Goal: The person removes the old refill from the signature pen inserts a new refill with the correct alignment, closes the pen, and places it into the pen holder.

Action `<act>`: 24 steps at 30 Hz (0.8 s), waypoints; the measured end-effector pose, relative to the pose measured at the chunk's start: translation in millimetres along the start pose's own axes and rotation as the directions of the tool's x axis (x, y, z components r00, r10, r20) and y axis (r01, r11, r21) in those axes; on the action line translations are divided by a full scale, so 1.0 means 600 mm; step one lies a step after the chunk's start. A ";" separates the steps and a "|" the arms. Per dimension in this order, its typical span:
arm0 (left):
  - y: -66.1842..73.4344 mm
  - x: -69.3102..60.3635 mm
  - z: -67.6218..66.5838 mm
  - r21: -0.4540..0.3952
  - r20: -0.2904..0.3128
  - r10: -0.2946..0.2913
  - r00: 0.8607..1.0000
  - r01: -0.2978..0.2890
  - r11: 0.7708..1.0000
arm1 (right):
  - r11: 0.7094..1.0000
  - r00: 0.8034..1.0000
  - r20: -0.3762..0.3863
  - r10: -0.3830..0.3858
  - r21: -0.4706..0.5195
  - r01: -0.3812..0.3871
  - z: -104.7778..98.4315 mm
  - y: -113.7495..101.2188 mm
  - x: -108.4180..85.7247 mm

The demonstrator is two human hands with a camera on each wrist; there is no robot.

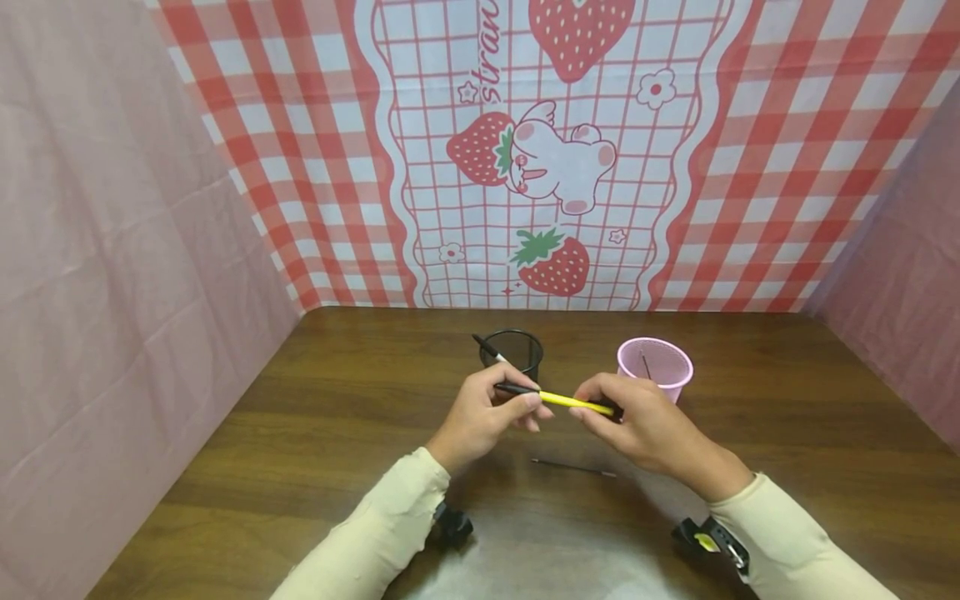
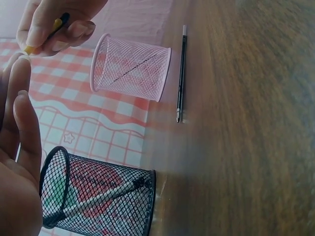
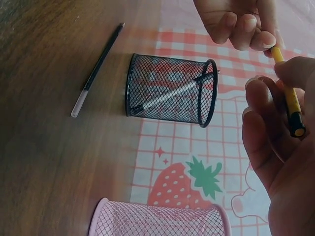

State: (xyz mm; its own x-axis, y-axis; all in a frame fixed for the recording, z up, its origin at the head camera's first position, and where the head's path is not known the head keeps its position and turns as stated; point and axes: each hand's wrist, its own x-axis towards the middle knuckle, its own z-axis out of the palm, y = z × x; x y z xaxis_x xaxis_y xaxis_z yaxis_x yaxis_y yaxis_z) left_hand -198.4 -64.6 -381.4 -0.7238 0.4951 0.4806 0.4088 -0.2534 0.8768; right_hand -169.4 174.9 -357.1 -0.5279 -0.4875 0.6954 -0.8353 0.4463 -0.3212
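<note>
A yellow pen with black ends (image 1: 557, 400) is held level between both hands, above the table. My left hand (image 1: 480, 412) pinches its black end between thumb and fingers. At the other end, my right hand (image 1: 648, 425) pinches the yellow barrel; its black end cap shows in the right wrist view. Below the hands a thin dark pen refill (image 1: 573, 467) with a pale end lies on the table. Behind the left hand stands a black mesh pen cup (image 3: 170, 91) with a white and black pen (image 3: 172, 93) leaning inside it.
A pink mesh pen cup (image 1: 655, 360) with a thin dark refill (image 2: 135, 68) in it stands behind the right hand. The brown wooden table (image 1: 315, 467) meets a red and white strawberry cloth (image 1: 330, 167) at the back. Pink cloth hangs at both sides.
</note>
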 end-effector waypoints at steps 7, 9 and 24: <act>0.001 -0.001 0.000 -0.013 0.014 -0.013 1.000 0.013 1.000 | 1.000 1.000 0.010 -0.008 -0.012 0.008 0.001 -0.002 0.000; 0.002 0.000 0.000 -0.016 0.013 -0.011 1.000 0.011 1.000 | 1.000 1.000 0.014 -0.007 -0.016 0.008 0.001 -0.001 0.001; 0.001 -0.002 0.001 -0.014 0.025 0.005 1.000 -0.005 1.000 | 1.000 0.997 0.081 0.010 -0.010 -0.009 -0.001 -0.001 -0.003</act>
State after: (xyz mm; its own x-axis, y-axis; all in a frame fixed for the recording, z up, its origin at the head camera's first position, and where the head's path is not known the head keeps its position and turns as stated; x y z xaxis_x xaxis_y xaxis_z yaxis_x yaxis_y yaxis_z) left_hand -197.0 -64.6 -381.5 -0.7076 0.5143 0.4846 0.4047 -0.2672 0.8745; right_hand -168.1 175.9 -357.8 -0.5466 -0.5427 0.6377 -0.8290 0.4582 -0.3206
